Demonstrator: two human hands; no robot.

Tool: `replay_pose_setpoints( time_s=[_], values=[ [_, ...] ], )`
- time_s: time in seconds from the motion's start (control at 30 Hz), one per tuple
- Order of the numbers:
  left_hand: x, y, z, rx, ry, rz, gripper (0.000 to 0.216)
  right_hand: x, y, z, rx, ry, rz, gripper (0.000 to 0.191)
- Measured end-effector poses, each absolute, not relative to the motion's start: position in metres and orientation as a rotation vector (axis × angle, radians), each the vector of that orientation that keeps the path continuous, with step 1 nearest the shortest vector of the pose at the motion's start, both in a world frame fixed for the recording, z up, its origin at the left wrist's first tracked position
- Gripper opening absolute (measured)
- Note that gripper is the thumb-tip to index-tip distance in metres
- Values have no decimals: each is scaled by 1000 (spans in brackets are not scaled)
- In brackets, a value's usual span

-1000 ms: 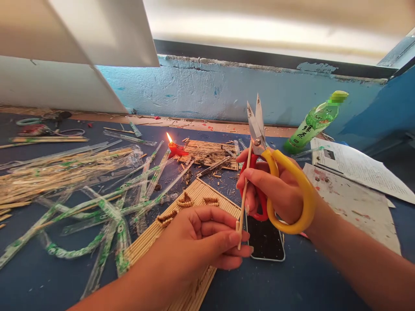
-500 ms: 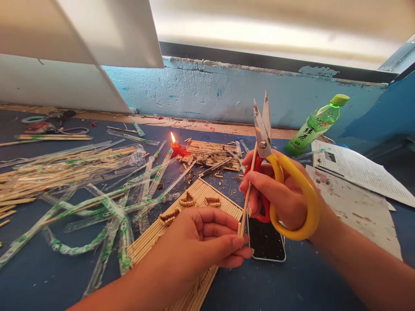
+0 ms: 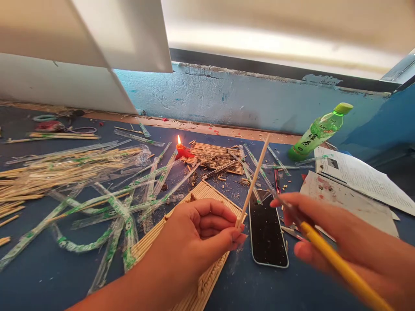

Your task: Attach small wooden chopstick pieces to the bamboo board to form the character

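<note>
My left hand is closed, pinching the lower end of a wooden chopstick that slants up and to the right. A short cut piece of stick lies against its base in the same fingers. Under this hand is a panel of sticks laid side by side, partly covered by it. My right hand is closed on yellow-handled scissors, seen nearly edge-on and blurred, apart from the chopstick. A dark-screened phone lies flat between the hands.
A lit red candle burns behind the panel, beside a smaller scorched stick mat. Torn plastic wrappers and loose chopsticks spread across the left. A green bottle, an open booklet and stained paper are at right.
My right hand has moved away from the chopstick, down and to the right, turning the scissors edge-on. My left hand still holds the chopstick, and more of the phone shows.
</note>
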State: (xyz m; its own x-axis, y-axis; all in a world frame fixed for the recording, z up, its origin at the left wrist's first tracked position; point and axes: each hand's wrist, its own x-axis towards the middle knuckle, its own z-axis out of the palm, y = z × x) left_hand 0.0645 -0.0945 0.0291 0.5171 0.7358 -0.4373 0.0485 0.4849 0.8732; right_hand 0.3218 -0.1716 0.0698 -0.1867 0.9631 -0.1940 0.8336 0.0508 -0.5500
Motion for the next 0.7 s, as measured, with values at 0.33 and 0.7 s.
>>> replay_pose_setpoints(
  time_s=[0.33, 0.7],
  values=[
    [67, -99, 19, 814, 848, 441, 37, 289, -161, 72, -1856, -2235, 1111, 42],
    [65, -92, 18, 843, 770, 298, 41, 297, -159, 72, -1774, -2216, 1260, 40]
  ],
)
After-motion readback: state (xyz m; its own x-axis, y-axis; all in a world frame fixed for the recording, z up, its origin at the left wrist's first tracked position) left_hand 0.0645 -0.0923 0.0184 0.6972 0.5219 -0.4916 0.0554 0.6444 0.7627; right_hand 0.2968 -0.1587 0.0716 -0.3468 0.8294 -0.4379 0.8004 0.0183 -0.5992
